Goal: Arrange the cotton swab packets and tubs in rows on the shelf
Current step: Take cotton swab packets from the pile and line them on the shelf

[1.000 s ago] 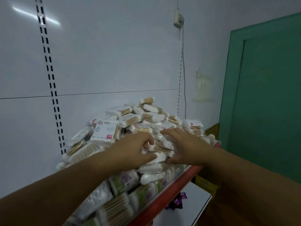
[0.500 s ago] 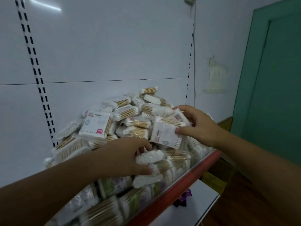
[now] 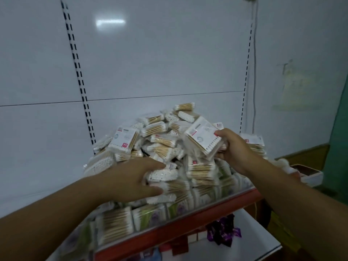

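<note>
Our right hand [image 3: 233, 149] is gripping 1 labelled swab packet [image 3: 203, 140] above the heap [image 3: 160, 132] filling the red-edged shelf [image 3: 169, 230]; our left hand [image 3: 131, 178] is clasping 1 white-tipped packet [image 3: 162, 175] at the heap's front.

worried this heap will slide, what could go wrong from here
1. The pile is heaped well above the shelf's red front edge, so lifting the labelled packet in the right hand might tip loose packets over it.
2. The left hand grips a front packet low in the heap; pulling that out may start a slide.
</note>
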The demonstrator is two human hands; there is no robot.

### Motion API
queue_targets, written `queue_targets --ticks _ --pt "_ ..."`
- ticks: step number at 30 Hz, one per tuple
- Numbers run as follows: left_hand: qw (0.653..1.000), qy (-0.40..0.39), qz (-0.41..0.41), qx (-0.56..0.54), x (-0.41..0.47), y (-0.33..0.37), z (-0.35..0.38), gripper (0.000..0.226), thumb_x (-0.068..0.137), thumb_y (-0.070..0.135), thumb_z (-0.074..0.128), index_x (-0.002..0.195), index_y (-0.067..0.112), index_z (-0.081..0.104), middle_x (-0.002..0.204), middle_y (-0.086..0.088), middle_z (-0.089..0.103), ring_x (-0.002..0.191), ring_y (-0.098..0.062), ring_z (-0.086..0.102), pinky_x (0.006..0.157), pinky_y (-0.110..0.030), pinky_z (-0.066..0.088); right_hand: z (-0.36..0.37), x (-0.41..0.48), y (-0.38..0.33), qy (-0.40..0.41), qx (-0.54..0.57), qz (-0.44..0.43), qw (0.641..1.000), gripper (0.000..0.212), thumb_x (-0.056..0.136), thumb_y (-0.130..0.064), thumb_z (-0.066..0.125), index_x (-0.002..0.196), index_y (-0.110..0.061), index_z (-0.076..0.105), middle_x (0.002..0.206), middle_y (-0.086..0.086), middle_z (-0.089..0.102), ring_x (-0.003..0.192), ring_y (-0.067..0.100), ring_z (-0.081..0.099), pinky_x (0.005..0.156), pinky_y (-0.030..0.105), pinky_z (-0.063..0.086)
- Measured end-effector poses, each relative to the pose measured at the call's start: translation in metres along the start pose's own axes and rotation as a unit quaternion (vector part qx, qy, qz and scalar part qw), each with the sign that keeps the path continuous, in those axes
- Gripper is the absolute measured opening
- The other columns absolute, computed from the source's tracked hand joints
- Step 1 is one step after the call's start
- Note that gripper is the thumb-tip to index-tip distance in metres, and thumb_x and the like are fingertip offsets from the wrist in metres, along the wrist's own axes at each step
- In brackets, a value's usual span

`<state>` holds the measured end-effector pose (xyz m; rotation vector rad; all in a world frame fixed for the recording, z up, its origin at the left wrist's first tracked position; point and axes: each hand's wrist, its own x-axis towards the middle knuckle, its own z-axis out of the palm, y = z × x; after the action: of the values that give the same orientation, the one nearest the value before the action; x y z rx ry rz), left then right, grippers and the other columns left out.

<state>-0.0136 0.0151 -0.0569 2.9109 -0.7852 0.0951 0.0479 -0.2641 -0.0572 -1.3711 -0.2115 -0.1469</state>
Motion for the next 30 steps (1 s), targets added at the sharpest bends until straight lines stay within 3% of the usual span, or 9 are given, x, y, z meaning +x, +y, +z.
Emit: queue_targets --ticks 4,8,10,13,16,19,22,26,30 --pt "0.994 0.094 -0.02 -0.046 -0.021 0.008 -0.01 0.091 0.064 0.088 0.04 0.142 0.042 0.03 0.138 0.029 0.025 0.136 0.004 0.013 0.115 -0.029 0.016 -0.002 -0.005 -0.004 0.018 0.028 -0.062 0.997 0.021 0.094 -0.014 0.045 0.092 -0.022 0.064 0.08 0.0 0.072 0.076 0.019 0.065 0.056 0.028 0.046" --pt "0.96 0.158 -0.082 -0.217 -0.037 0.019 -0.02 0.07 0.062 0.085 0.055 0.123 0.059 0.034 0.136 0.026 0.039 0.127 0.008 0.035 0.104 -0.019 0.031 0.04 -0.02 -0.01 -0.074 0.128 -0.072 0.986 0.017 0.092 -0.018 0.048 0.093 -0.025 0.063 0.081 -0.002 0.074 0.072 0.014 0.069 0.058 0.03 0.052" --pt "0.905 0.169 -0.087 -0.381 -0.049 0.027 -0.021 0.071 0.059 0.08 0.063 0.122 0.053 0.042 0.133 0.021 0.051 0.123 0.006 0.048 0.095 -0.015 0.043 0.08 -0.033 -0.014 -0.146 0.143 -0.088 0.975 0.017 0.086 -0.022 0.052 0.093 -0.031 0.064 0.083 -0.003 0.074 0.073 0.012 0.07 0.054 0.028 0.054" --pt "0.809 0.162 -0.065 -0.562 -0.082 0.025 -0.022 0.09 0.055 0.079 0.068 0.131 0.036 0.049 0.132 0.008 0.06 0.121 -0.007 0.056 0.094 -0.031 0.05 0.148 -0.061 -0.013 -0.237 0.129 -0.087 0.959 0.018 0.077 -0.029 0.052 0.087 -0.038 0.064 0.083 -0.004 0.073 0.074 0.011 0.07 0.052 0.027 0.053" --pt "0.707 0.205 -0.074 -0.673 -0.137 0.001 -0.025 0.082 0.065 0.059 0.078 0.134 0.024 0.053 0.132 -0.008 0.061 0.123 -0.025 0.056 0.098 -0.044 0.049 0.219 -0.087 0.004 -0.292 0.071 -0.061 0.952 0.025 0.091 -0.028 0.046 0.082 -0.038 0.067 0.087 -0.002 0.073 0.079 0.013 0.069 0.057 0.028 0.052" --pt "0.632 0.304 -0.141 -0.699 -0.209 -0.033 -0.027 0.063 0.074 0.037 0.073 0.13 0.014 0.057 0.124 -0.016 0.064 0.114 -0.033 0.061 0.092 -0.044 0.053 0.29 -0.118 0.018 -0.32 -0.018 -0.053 0.946 0.03 0.096 -0.041 0.043 0.096 -0.028 0.07 0.093 -0.002 0.073 0.09 0.015 0.067 0.079 0.036 0.053" --pt "0.59 0.384 -0.178 -0.687 -0.3 -0.067 -0.028 0.051 0.075 0.028 0.072 0.121 0.009 0.063 0.116 -0.019 0.067 0.103 -0.033 0.067 0.076 -0.036 0.057 0.37 -0.165 0.027 -0.418 -0.065 -0.047 0.905 0.061 0.068 -0.07 0.053 0.104 -0.022 0.068 0.097 -0.004 0.074 0.092 0.014 0.069 0.086 0.032 0.053" --pt "0.55 0.449 -0.215 -0.67 -0.426 -0.112 -0.03 0.05 0.08 0.02 0.066 0.126 0.005 0.057 0.118 -0.02 0.066 0.104 -0.033 0.067 0.076 -0.035 0.057 0.479 -0.227 0.042 -0.522 -0.042 -0.009 0.852 0.048 0.072 -0.047 0.067 0.109 -0.016 0.066 0.099 0.0 0.074 0.091 0.018 0.071 0.077 0.03 0.058" --pt "0.481 0.499 -0.267 -0.669 -0.532 -0.148 -0.028 0.053 0.073 0.02 0.067 0.123 0.007 0.057 0.114 -0.021 0.068 0.098 -0.034 0.069 0.067 -0.038 0.059 0.57 -0.264 0.063 -0.526 -0.02 0.026 0.85 0.029 0.082 -0.016 0.071 0.109 -0.012 0.061 0.097 0.004 0.074 0.086 0.02 0.072 0.068 0.028 0.058"
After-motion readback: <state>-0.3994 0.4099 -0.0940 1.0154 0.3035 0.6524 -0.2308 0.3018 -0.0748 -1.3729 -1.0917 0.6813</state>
